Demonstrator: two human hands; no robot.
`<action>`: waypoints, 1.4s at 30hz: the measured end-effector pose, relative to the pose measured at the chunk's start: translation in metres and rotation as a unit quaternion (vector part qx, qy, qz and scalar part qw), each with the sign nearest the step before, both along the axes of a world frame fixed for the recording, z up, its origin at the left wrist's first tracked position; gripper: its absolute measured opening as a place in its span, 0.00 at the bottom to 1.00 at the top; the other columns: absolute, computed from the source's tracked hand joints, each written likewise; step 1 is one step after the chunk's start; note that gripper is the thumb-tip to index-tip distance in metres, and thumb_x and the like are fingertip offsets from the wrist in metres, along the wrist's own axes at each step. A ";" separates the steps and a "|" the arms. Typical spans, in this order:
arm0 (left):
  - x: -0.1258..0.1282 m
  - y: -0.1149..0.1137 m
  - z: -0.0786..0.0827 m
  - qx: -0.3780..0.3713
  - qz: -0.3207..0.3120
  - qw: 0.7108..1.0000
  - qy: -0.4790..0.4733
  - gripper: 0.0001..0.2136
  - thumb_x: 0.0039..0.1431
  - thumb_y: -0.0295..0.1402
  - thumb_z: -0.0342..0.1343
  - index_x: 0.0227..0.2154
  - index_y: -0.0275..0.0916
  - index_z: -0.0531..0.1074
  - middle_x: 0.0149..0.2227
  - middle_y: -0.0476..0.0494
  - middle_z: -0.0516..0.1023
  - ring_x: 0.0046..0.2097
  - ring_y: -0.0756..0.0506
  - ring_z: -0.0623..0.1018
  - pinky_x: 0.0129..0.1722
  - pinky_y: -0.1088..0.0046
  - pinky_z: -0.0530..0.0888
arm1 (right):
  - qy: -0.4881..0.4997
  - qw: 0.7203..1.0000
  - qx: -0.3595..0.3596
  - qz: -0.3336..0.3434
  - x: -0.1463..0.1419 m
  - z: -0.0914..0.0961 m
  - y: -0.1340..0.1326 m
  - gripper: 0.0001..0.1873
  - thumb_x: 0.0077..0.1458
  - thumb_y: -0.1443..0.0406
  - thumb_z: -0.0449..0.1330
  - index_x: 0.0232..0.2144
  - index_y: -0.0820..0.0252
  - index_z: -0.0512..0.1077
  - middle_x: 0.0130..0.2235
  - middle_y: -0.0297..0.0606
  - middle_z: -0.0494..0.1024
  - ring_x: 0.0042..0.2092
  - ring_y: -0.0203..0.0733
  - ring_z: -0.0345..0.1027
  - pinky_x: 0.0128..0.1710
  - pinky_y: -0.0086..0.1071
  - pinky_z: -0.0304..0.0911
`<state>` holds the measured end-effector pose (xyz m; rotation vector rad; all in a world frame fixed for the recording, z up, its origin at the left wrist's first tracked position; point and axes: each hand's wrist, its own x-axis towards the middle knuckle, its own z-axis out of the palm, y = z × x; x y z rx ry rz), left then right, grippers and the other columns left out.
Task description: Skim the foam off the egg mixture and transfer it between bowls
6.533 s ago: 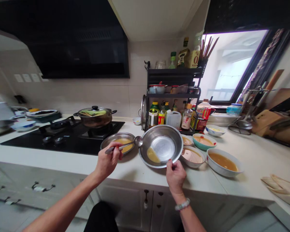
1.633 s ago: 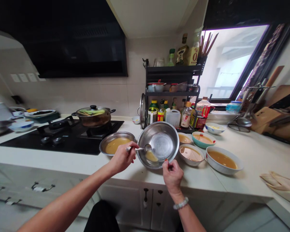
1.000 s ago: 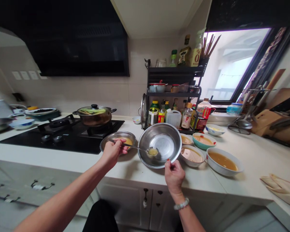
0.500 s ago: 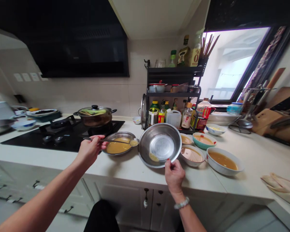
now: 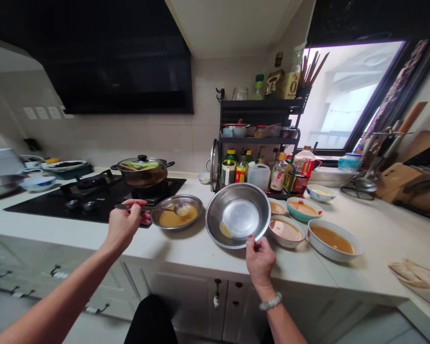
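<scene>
My left hand (image 5: pixel 126 220) is closed round the handle of a metal ladle (image 5: pixel 161 209). The ladle's bowl is over a shallow steel dish (image 5: pixel 199 216) of yellow-brown liquid; whether it touches the liquid I cannot tell. With my right hand (image 5: pixel 260 258) I grip the near rim of a steel basin (image 5: pixel 215 224), which is tilted to the left. A little yellowish liquid (image 5: pixel 225 230) lies low on the basin's left side. Right of the basin stand a white bowl (image 5: pixel 285 231) and a larger white bowl (image 5: pixel 333 240), both with brownish liquid.
A lidded pot (image 5: pixel 143 172) sits on the black gas hob (image 5: pixel 43 203). Behind the basin, a black rack (image 5: pixel 260 140) holds bottles and jars. A green bowl (image 5: pixel 304 210) stands at the right, and a folded cloth (image 5: pixel 417 279) lies near the counter's right edge.
My left hand has drawn the ladle leftward, so its bowl has gone from beside the basin's rim to over the shallow dish. The basin in my right hand stays about where it was.
</scene>
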<state>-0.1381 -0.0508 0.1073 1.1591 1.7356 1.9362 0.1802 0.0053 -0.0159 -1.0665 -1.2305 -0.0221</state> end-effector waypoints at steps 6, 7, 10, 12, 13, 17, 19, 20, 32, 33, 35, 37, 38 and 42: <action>0.006 -0.013 -0.004 -0.003 0.064 0.958 0.280 0.08 0.53 0.33 0.49 0.34 0.40 0.71 0.19 0.52 0.74 0.22 0.48 0.77 0.24 0.75 0.73 | -0.002 1.000 0.000 0.005 0.001 0.000 0.000 0.19 0.54 0.58 0.54 0.16 0.56 0.55 0.15 0.25 0.58 0.18 0.31 0.51 0.20 0.26 0.51; 0.006 -0.014 -0.006 0.001 0.073 0.946 0.316 0.08 0.54 0.33 0.48 0.35 0.40 0.71 0.19 0.51 0.75 0.22 0.48 0.77 0.25 0.76 0.72 | -0.002 1.000 0.001 0.004 0.001 0.001 0.000 0.19 0.54 0.58 0.54 0.16 0.56 0.55 0.15 0.25 0.58 0.18 0.31 0.51 0.20 0.26 0.51; 0.004 -0.014 -0.010 0.007 0.080 0.929 0.361 0.09 0.56 0.32 0.47 0.36 0.40 0.71 0.21 0.50 0.76 0.23 0.48 0.78 0.27 0.75 0.72 | 0.003 1.000 -0.001 0.006 0.001 0.001 0.000 0.19 0.54 0.58 0.55 0.16 0.55 0.54 0.15 0.25 0.57 0.18 0.31 0.51 0.20 0.26 0.51; 0.003 -0.013 -0.011 0.009 0.083 0.928 0.363 0.09 0.56 0.32 0.47 0.36 0.40 0.70 0.21 0.50 0.76 0.24 0.47 0.78 0.27 0.75 0.72 | 0.013 1.000 -0.011 0.013 0.001 0.000 0.001 0.20 0.55 0.58 0.55 0.16 0.55 0.54 0.15 0.25 0.57 0.18 0.31 0.52 0.21 0.26 0.51; 0.002 -0.013 -0.011 0.009 0.085 0.928 0.362 0.08 0.56 0.32 0.47 0.36 0.40 0.70 0.21 0.50 0.76 0.24 0.47 0.78 0.27 0.75 0.72 | 0.021 0.999 -0.016 0.018 0.001 -0.001 0.001 0.20 0.55 0.58 0.55 0.16 0.55 0.55 0.15 0.25 0.58 0.18 0.31 0.52 0.21 0.26 0.52; 0.005 -0.015 -0.012 0.004 0.079 0.937 0.341 0.08 0.55 0.32 0.48 0.36 0.41 0.70 0.20 0.51 0.76 0.23 0.47 0.78 0.26 0.76 0.71 | 0.040 0.999 -0.027 0.025 0.002 -0.002 0.002 0.20 0.55 0.57 0.55 0.16 0.55 0.55 0.15 0.26 0.58 0.19 0.32 0.53 0.21 0.26 0.52; 0.006 -0.017 -0.011 0.002 0.074 0.940 0.332 0.08 0.55 0.32 0.47 0.35 0.41 0.70 0.20 0.52 0.75 0.23 0.47 0.78 0.25 0.76 0.71 | 0.041 0.999 -0.027 0.021 0.002 -0.002 0.003 0.20 0.54 0.57 0.55 0.16 0.55 0.55 0.15 0.26 0.59 0.19 0.32 0.53 0.21 0.26 0.52; 0.007 -0.018 -0.011 0.002 0.073 0.941 0.330 0.08 0.55 0.32 0.47 0.35 0.41 0.70 0.20 0.52 0.75 0.23 0.47 0.78 0.25 0.76 0.71 | 0.041 0.999 -0.026 0.021 0.002 -0.002 0.003 0.20 0.54 0.57 0.56 0.16 0.55 0.55 0.15 0.26 0.59 0.19 0.32 0.53 0.22 0.26 0.52; 0.008 -0.015 -0.015 0.015 0.068 0.939 0.336 0.08 0.56 0.32 0.47 0.36 0.41 0.70 0.20 0.52 0.75 0.23 0.48 0.78 0.26 0.77 0.71 | 0.075 0.994 -0.060 0.048 0.004 -0.007 0.008 0.20 0.55 0.55 0.56 0.17 0.55 0.57 0.15 0.28 0.63 0.19 0.34 0.56 0.22 0.28 0.55; 0.009 -0.015 -0.015 0.017 0.064 0.939 0.338 0.08 0.56 0.32 0.47 0.36 0.41 0.70 0.20 0.52 0.75 0.23 0.49 0.77 0.27 0.77 0.71 | 0.079 0.994 -0.062 0.049 0.004 -0.007 0.008 0.20 0.54 0.55 0.56 0.17 0.55 0.57 0.14 0.28 0.63 0.19 0.34 0.57 0.22 0.28 0.55; 0.011 -0.015 -0.016 0.023 0.058 0.938 0.342 0.08 0.56 0.31 0.47 0.35 0.41 0.70 0.20 0.52 0.75 0.23 0.49 0.77 0.26 0.77 0.71 | 0.088 0.993 -0.065 0.053 0.003 -0.007 0.008 0.20 0.54 0.54 0.56 0.17 0.55 0.57 0.14 0.28 0.63 0.18 0.34 0.57 0.22 0.28 0.55; 0.012 -0.015 -0.016 0.029 0.053 0.937 0.345 0.08 0.57 0.31 0.47 0.35 0.40 0.70 0.20 0.52 0.75 0.22 0.49 0.76 0.26 0.77 0.71 | 0.101 0.991 -0.072 0.057 0.003 -0.006 0.008 0.20 0.54 0.54 0.56 0.16 0.55 0.57 0.13 0.28 0.63 0.18 0.34 0.58 0.21 0.28 0.56; 0.013 -0.015 -0.016 0.031 0.051 0.936 0.347 0.08 0.57 0.31 0.46 0.35 0.40 0.70 0.20 0.52 0.74 0.22 0.49 0.76 0.25 0.77 0.71 | 0.107 0.989 -0.078 0.061 0.003 -0.005 0.008 0.21 0.53 0.53 0.57 0.16 0.54 0.57 0.13 0.28 0.63 0.17 0.34 0.58 0.21 0.28 0.56; 0.014 -0.015 -0.016 0.041 0.053 0.933 0.353 0.08 0.58 0.32 0.46 0.34 0.40 0.69 0.20 0.53 0.74 0.21 0.50 0.76 0.25 0.77 0.71 | 0.150 0.976 -0.127 0.092 0.003 0.003 0.005 0.22 0.51 0.50 0.57 0.16 0.54 0.57 0.12 0.30 0.65 0.16 0.36 0.61 0.18 0.27 0.57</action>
